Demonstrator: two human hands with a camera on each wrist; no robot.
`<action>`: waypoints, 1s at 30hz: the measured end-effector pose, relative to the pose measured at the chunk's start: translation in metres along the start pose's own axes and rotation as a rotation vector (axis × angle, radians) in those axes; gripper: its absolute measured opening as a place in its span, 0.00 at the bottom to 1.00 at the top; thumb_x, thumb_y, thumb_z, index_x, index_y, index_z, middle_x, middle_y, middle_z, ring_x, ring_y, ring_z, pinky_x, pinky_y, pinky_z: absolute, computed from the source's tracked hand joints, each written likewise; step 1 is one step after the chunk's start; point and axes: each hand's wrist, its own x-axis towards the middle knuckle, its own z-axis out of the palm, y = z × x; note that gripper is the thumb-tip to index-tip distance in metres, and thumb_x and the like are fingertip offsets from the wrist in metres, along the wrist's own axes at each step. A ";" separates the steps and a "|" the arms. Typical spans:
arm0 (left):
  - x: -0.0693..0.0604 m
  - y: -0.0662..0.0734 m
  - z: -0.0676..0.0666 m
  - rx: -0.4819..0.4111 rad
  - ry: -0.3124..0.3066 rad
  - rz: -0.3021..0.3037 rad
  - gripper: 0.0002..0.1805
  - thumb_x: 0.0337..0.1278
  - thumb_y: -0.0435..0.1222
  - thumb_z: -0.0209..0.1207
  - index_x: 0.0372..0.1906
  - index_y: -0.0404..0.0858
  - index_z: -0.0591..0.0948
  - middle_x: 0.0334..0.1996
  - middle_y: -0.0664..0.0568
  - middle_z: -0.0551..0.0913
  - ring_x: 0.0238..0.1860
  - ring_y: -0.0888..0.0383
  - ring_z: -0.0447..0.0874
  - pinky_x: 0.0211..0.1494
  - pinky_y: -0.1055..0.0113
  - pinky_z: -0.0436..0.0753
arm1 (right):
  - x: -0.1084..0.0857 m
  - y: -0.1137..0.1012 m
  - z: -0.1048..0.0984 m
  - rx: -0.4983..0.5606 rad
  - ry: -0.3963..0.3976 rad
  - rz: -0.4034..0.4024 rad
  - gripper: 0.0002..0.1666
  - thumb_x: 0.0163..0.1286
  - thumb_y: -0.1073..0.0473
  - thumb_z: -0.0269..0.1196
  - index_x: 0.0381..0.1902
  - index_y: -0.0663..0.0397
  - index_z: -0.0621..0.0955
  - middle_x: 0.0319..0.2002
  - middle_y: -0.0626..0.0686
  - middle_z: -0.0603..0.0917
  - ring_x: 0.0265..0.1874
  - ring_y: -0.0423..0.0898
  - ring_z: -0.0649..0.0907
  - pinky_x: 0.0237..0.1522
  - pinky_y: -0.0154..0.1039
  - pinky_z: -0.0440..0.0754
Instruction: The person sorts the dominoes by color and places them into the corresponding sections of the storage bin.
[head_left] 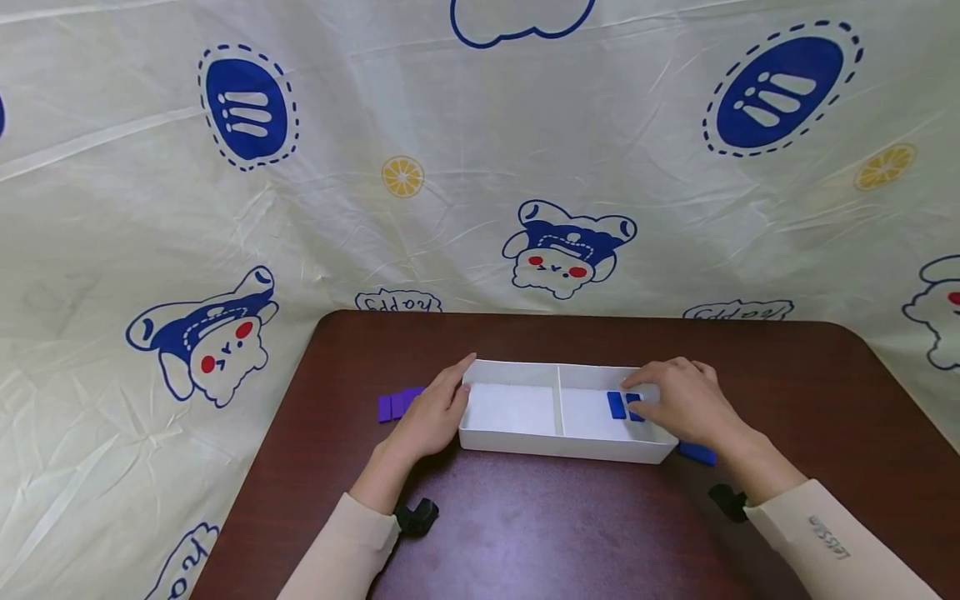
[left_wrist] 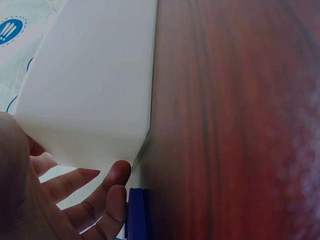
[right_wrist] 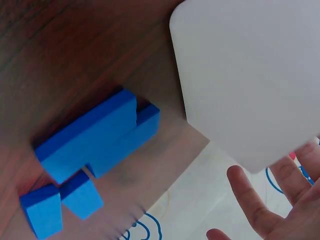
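Observation:
A white two-compartment box [head_left: 510, 443] stands on the brown table. My left hand [head_left: 431, 417] rests against its left end, fingers touching the end wall [left_wrist: 95, 145]. Over the right compartment hovers my right hand [head_left: 686, 400], its thumb and index finger apart. Below them lie two small blue blocks, one block [head_left: 616, 406] fully seen and the other block [head_left: 636, 414] partly hidden by the thumb. In the right wrist view the box wall [right_wrist: 245, 75] covers part of the right hand [right_wrist: 280, 210], whose visible fingers are spread.
Purple blocks [head_left: 392, 407] lie in a row left of the box, partly behind the left hand. Outside its right end are several blue blocks, including a long block [right_wrist: 90, 135] and a short block [right_wrist: 82, 195]. A printed sheet [head_left: 450, 233] hangs behind the table [head_left: 525, 517].

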 end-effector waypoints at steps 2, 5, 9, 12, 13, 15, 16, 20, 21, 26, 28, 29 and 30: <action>0.000 0.000 0.000 0.000 0.003 0.001 0.30 0.83 0.45 0.44 0.83 0.58 0.58 0.80 0.52 0.65 0.78 0.48 0.66 0.78 0.45 0.68 | 0.000 0.000 -0.003 -0.002 0.006 -0.002 0.17 0.63 0.55 0.75 0.50 0.49 0.91 0.55 0.60 0.88 0.60 0.66 0.77 0.62 0.77 0.57; -0.001 -0.001 0.000 0.001 0.007 0.005 0.30 0.83 0.45 0.43 0.83 0.58 0.58 0.80 0.52 0.65 0.78 0.48 0.66 0.78 0.46 0.68 | 0.000 0.001 -0.008 -0.005 0.018 -0.011 0.18 0.63 0.56 0.74 0.51 0.49 0.90 0.51 0.60 0.89 0.56 0.64 0.78 0.60 0.75 0.60; 0.000 -0.001 0.001 -0.001 0.006 0.001 0.30 0.83 0.45 0.43 0.83 0.60 0.57 0.80 0.53 0.65 0.78 0.49 0.66 0.78 0.46 0.68 | -0.002 0.003 -0.014 -0.006 0.034 -0.021 0.19 0.63 0.56 0.74 0.52 0.49 0.89 0.51 0.60 0.89 0.54 0.64 0.79 0.59 0.74 0.63; 0.000 -0.002 0.001 -0.003 0.008 0.003 0.30 0.83 0.44 0.43 0.83 0.60 0.57 0.80 0.53 0.65 0.78 0.48 0.66 0.78 0.46 0.68 | -0.004 0.005 -0.018 -0.012 0.041 -0.027 0.18 0.64 0.56 0.73 0.53 0.49 0.89 0.56 0.62 0.87 0.58 0.66 0.78 0.59 0.75 0.63; 0.000 -0.002 0.001 -0.002 0.009 0.003 0.30 0.83 0.44 0.43 0.83 0.60 0.57 0.80 0.53 0.65 0.78 0.48 0.66 0.78 0.46 0.68 | -0.004 0.005 -0.019 -0.013 0.043 -0.028 0.18 0.64 0.56 0.73 0.53 0.50 0.89 0.56 0.62 0.87 0.59 0.67 0.78 0.60 0.75 0.63; 0.000 -0.002 0.001 -0.001 0.011 0.006 0.30 0.83 0.44 0.43 0.83 0.60 0.57 0.80 0.53 0.65 0.78 0.49 0.66 0.78 0.46 0.68 | -0.005 0.006 -0.021 -0.014 0.050 -0.032 0.18 0.65 0.56 0.73 0.53 0.49 0.89 0.57 0.62 0.87 0.59 0.67 0.78 0.60 0.75 0.63; 0.000 -0.002 0.001 -0.001 0.011 0.006 0.30 0.83 0.44 0.43 0.83 0.60 0.57 0.80 0.53 0.65 0.78 0.49 0.66 0.78 0.46 0.68 | -0.005 0.006 -0.022 -0.012 0.053 -0.034 0.18 0.65 0.56 0.72 0.53 0.49 0.89 0.57 0.61 0.87 0.60 0.68 0.78 0.60 0.75 0.63; -0.001 -0.002 0.001 0.003 0.012 0.004 0.29 0.83 0.45 0.43 0.83 0.60 0.57 0.79 0.53 0.65 0.78 0.49 0.66 0.78 0.46 0.68 | -0.006 0.009 -0.025 -0.008 0.065 -0.035 0.18 0.65 0.56 0.72 0.53 0.49 0.89 0.56 0.61 0.87 0.59 0.67 0.78 0.59 0.75 0.64; -0.001 -0.002 0.001 0.001 0.012 0.003 0.29 0.83 0.45 0.43 0.83 0.60 0.57 0.79 0.53 0.65 0.78 0.49 0.66 0.78 0.46 0.68 | -0.007 0.010 -0.025 -0.008 0.067 -0.035 0.18 0.65 0.56 0.72 0.53 0.50 0.89 0.56 0.61 0.87 0.59 0.67 0.78 0.59 0.75 0.64; -0.001 -0.002 0.000 -0.003 0.004 -0.005 0.30 0.83 0.45 0.43 0.83 0.61 0.56 0.80 0.53 0.64 0.79 0.49 0.65 0.79 0.47 0.67 | -0.011 0.016 -0.027 -0.016 0.079 -0.029 0.18 0.67 0.55 0.72 0.53 0.52 0.89 0.56 0.62 0.87 0.58 0.67 0.80 0.58 0.77 0.66; 0.000 -0.001 0.000 -0.001 0.005 -0.001 0.30 0.83 0.46 0.43 0.83 0.61 0.56 0.80 0.53 0.64 0.79 0.50 0.64 0.79 0.47 0.67 | -0.014 0.019 -0.028 -0.017 0.082 -0.020 0.18 0.67 0.55 0.71 0.53 0.52 0.88 0.56 0.63 0.86 0.58 0.68 0.80 0.57 0.77 0.66; 0.000 -0.001 0.000 -0.002 0.005 0.003 0.30 0.83 0.45 0.43 0.83 0.61 0.57 0.80 0.53 0.64 0.79 0.50 0.64 0.79 0.47 0.67 | -0.015 0.021 -0.028 -0.017 0.084 -0.014 0.18 0.67 0.55 0.71 0.54 0.53 0.88 0.56 0.63 0.86 0.58 0.68 0.80 0.57 0.77 0.66; 0.000 0.000 0.000 0.000 0.004 0.005 0.30 0.83 0.46 0.43 0.83 0.61 0.57 0.80 0.54 0.64 0.79 0.50 0.64 0.79 0.47 0.67 | -0.017 0.023 -0.028 -0.016 0.084 -0.007 0.18 0.68 0.54 0.71 0.54 0.53 0.88 0.56 0.64 0.86 0.58 0.68 0.80 0.57 0.77 0.66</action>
